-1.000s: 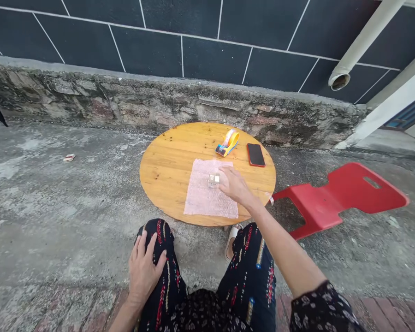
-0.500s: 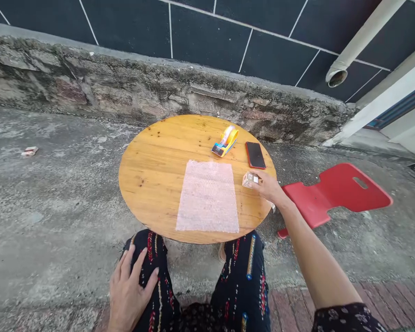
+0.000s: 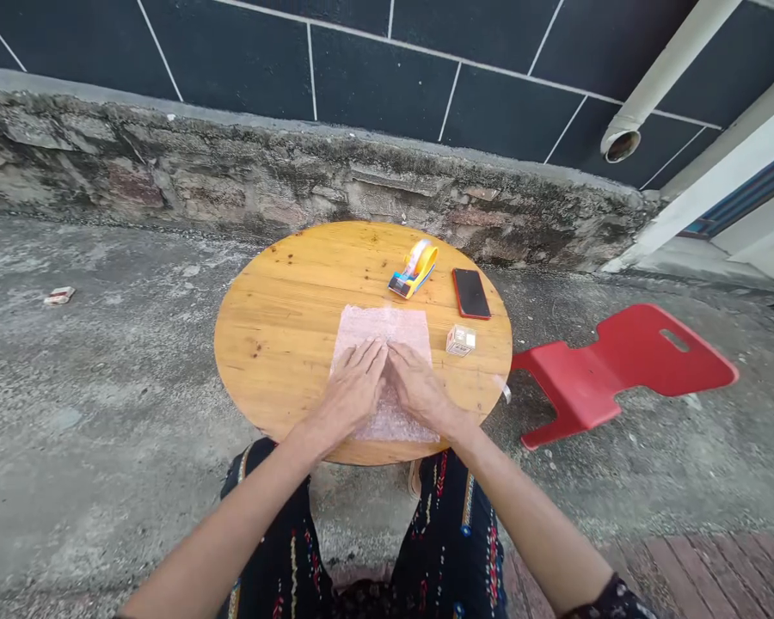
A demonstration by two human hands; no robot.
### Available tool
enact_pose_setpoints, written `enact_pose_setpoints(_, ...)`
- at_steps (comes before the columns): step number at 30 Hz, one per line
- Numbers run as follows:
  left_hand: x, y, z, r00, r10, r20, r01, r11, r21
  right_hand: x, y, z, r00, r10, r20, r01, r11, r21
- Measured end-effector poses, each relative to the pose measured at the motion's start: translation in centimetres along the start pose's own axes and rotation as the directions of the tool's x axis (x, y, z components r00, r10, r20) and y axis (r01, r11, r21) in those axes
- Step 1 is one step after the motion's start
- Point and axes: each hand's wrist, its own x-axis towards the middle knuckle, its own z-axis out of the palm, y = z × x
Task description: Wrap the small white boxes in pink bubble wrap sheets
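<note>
Two legs (image 3: 472, 550) in dark patterned trousers, knees at the table's near edge; one shoe (image 3: 414, 479), partly hidden, beside the right one. Two bare hands, forearms crossing the near edge: left hand (image 3: 350, 389) and right hand (image 3: 419, 387), palms down on the sheet, fingers outstretched and flat, grip slack and wide. Fingertips of both come together past the sheet's middle; whether they touch each other cannot be told.

One sheet (image 3: 396, 425), pale pink, translucent, laid flat from close to the table's near edge to about its middle; the hands cover much of its centre, its far edge and near right corner showing. One round table (image 3: 277, 318), yellow wood with dark knots. One white strip (image 3: 503, 389), at the table's right edge. One small box (image 3: 460, 340), pale, printed, between the sheet's right edge and the table's right edge, apart from both hands. One phone (image 3: 471, 293), dark screen up, red rim, beyond the box toward the far right edge. One tape dispenser (image 3: 414, 270), yellow and blue, with a roll, left of the phone, near the far edge.

One red chair (image 3: 625, 361), beyond the right edge, partly behind it. One crumpled packet (image 3: 59, 296), on the ground, well left. One dark wall (image 3: 380, 82) on a stone base (image 3: 258, 176); one pipe (image 3: 667, 73), upper right.
</note>
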Motion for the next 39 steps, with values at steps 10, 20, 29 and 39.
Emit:
enact_pose_setpoints(10,-1.5,-2.1,2.8,0.999,-0.022,0.03,0.019,0.997,0.08,-4.0,3.2,-0.4,0.988,0.144,0.051,-0.132,0.973,-0.189)
enact_pose_setpoints(20,3.9,-3.8,2.3,0.999,-0.01,0.053,0.007,0.999,0.052,2.8,1.3,1.2,0.994,0.103,-0.021,-0.105,0.987,-0.122)
enact_pose_setpoints(29,3.1,-5.3,3.6,0.999,-0.014,0.031,0.011,0.993,0.116,0.8,3.1,1.3,0.983,0.18,-0.039,-0.184,0.97,-0.16)
enact_pose_setpoints(39,3.3,-5.0,3.3,0.999,-0.026,0.018,0.024,0.991,0.129,-2.7,1.0,1.0,0.992,0.105,0.071,-0.092,0.981,-0.169)
